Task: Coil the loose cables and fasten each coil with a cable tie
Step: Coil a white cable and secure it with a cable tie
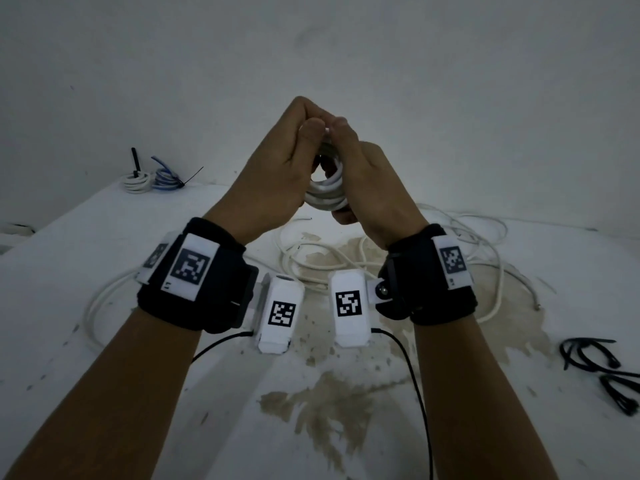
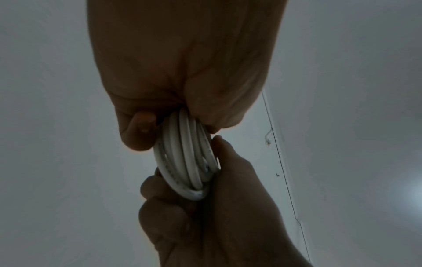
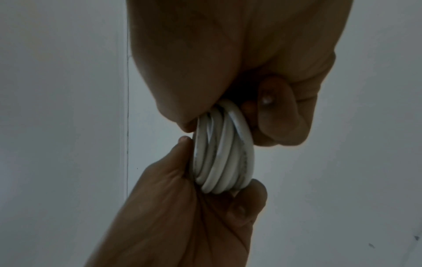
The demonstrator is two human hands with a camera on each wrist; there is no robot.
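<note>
Both hands are raised above the surface (image 1: 104, 237) and hold one white coil (image 1: 325, 195) between them. The left hand (image 1: 277, 161) has its fingers curled round the upper part of the coil, and the right hand (image 1: 367, 181) grips the lower part, with thumb tips almost meeting over the top. The wrist views show the turns bunched tightly side by side, pinched by fingers (image 2: 139, 130) on one edge and by the other hand's fingers (image 3: 276, 115) on the opposite edge. No tie can be made out round this coil, so it seems wound but not yet fastened.

At the far left corner of the surface lie two finished bundles: a white coil with a black tie (image 1: 136, 180) and, just beside it, a blue and white coil (image 1: 166, 176) with a black tie tail sticking out. Those two look done.

Loose white cable (image 1: 450, 244) sprawls in loops on the surface below and to the right of the hands, with another white loop (image 1: 104, 299) to the left, so more coiling is probably left. Spare black cable ties (image 1: 595, 362) wait near the right edge, well apart from the hands. By this reckoning the task is roughly midway: two bundles fastened, one held ready for a tie, the rest untouched
</note>
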